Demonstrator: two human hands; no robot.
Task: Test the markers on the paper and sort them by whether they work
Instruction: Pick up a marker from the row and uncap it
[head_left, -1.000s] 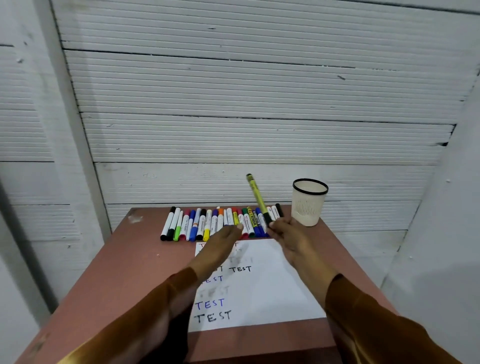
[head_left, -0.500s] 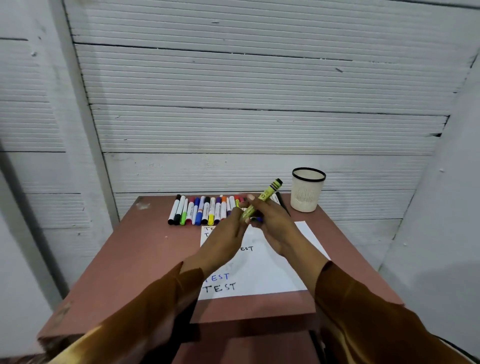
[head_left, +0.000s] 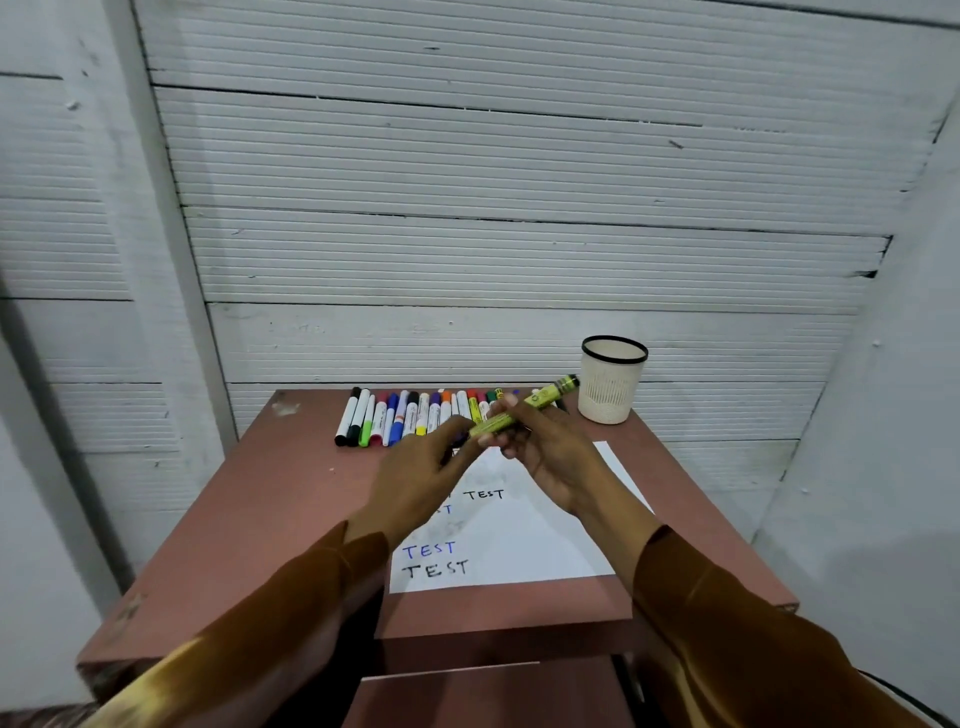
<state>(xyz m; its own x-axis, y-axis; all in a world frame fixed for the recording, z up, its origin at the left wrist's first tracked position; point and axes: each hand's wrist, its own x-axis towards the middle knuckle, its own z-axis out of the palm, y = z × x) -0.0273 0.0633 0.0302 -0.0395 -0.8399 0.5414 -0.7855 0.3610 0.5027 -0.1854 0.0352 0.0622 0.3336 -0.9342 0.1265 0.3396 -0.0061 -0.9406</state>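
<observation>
My right hand (head_left: 550, 457) grips yellow-green marker (head_left: 519, 414) mid-barrel, above paper (head_left: 545, 540) | long axis runs low-left to high-right, far end twd cup (head_left: 612, 384) | left hand (head_left: 421, 478) fingertips pinch near low end, prob. cap | left nearer that end, so it pulls.

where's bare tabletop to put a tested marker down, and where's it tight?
Free: the left strip of the table, between its left edge and the paper, below the marker row; also the front strip between the paper and the near edge. Tight: the back edge, where the row runs nearly to the cup, and mid-table, where both hands hold the yellow marker.
</observation>
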